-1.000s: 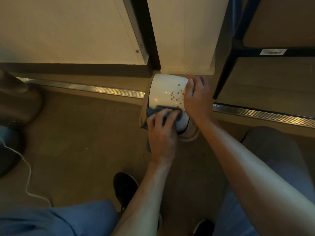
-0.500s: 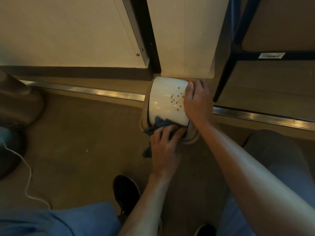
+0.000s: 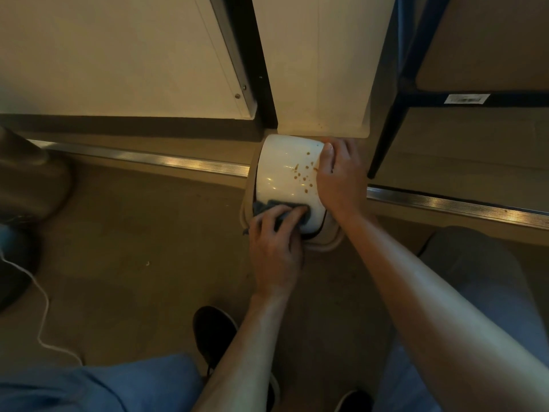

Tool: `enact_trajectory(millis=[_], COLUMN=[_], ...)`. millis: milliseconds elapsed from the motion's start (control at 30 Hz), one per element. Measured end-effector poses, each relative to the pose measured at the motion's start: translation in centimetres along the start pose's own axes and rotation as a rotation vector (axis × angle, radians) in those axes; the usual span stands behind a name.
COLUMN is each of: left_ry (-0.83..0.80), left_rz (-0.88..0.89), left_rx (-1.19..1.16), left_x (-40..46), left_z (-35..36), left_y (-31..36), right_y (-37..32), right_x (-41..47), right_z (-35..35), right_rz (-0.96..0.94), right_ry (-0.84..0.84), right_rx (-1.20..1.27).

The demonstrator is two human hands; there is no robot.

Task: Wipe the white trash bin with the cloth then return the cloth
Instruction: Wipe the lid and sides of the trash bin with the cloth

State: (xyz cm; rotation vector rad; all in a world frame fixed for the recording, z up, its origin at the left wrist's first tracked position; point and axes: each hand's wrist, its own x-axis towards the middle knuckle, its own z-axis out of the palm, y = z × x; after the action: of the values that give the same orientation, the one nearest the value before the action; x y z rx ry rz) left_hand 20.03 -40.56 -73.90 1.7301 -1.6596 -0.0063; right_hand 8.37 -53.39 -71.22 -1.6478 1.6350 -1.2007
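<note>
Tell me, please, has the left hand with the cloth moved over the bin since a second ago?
Yes. The left hand and cloth slid down toward the bin rim, away from the brown spots, then partway back up.

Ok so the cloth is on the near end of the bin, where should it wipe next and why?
Probably slide the left hand and the cloth up the white trash bin toward the brown spots. They sit unwiped beside the right hand, which steadies the bin.
</note>
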Motion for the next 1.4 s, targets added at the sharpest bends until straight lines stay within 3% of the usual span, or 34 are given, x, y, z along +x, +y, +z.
enact_trajectory(millis=[233,400,567,733,900,1133,1267,1400], left_ry=[-0.106,0.001,-0.13,-0.02,-0.203,-0.191,-0.282,-0.253], left_rz=[0.095,-0.012,0.128,-0.003,0.125,-0.082,-0.03,-0.028], left_rx=[0.032,0.002,0.057,0.078,0.094,0.179,0.1,0.131], left_x=[-0.8,1.5,-1.4,1.5,-0.9,0.2,-0.7,-0.1], left_z=[-0.4,-0.4,-0.3,-1.3,-1.1,-2.3,-1.3,-2.4], left_y=[-0.2,0.2,-0.2,-1.1,0.3,-0.6,2.2,0.1], right_y=[0.0,-0.2,0.1,-0.1,0.0,0.0,-0.1,-0.1], right_x=[0.0,-0.1,-0.1,0.0,0.0,-0.1,-0.2,-0.2], right_z=[-0.2,-0.4,-0.3,-0.2,-0.2,-0.1,-0.2,-0.2], right_rz=[0.003,0.001,-0.007,-0.004,0.013,0.006,0.006,-0.004], right_ry=[-0.014,-0.008,-0.007,-0.002,-0.013,0.002,-0.008,-0.019], right_rx=[0.006,-0.01,0.007,0.002,0.014,0.006,0.001,-0.008])
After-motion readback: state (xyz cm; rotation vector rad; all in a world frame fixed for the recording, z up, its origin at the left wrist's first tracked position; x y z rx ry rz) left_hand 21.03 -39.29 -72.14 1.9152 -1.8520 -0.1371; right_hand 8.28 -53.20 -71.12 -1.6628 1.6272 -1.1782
